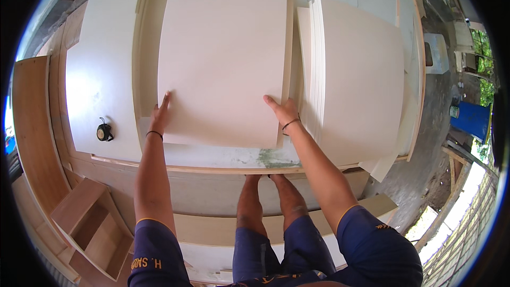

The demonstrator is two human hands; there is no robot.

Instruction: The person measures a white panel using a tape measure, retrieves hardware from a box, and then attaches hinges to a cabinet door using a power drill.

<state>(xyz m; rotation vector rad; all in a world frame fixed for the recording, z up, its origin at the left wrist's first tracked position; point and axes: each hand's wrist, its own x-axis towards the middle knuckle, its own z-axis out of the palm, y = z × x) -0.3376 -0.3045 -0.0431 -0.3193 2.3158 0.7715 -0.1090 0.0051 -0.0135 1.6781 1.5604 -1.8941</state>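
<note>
A large white rectangular panel lies in front of me, on top of other white boards on the table. My left hand grips its left edge, thumb on the upper face and the fingers mostly hidden past the edge. On the opposite edge my right hand holds the same panel, its thumb also flat on top and its other fingers largely out of sight underneath. Just right of that hand, a stack of white panels leans slightly fanned, with several edges showing.
A black tape measure rests on a long glossy white board at the left. The table's wooden front edge runs before my legs. An open wooden box stands lower left. Farther right are a blue drum and a whitish container.
</note>
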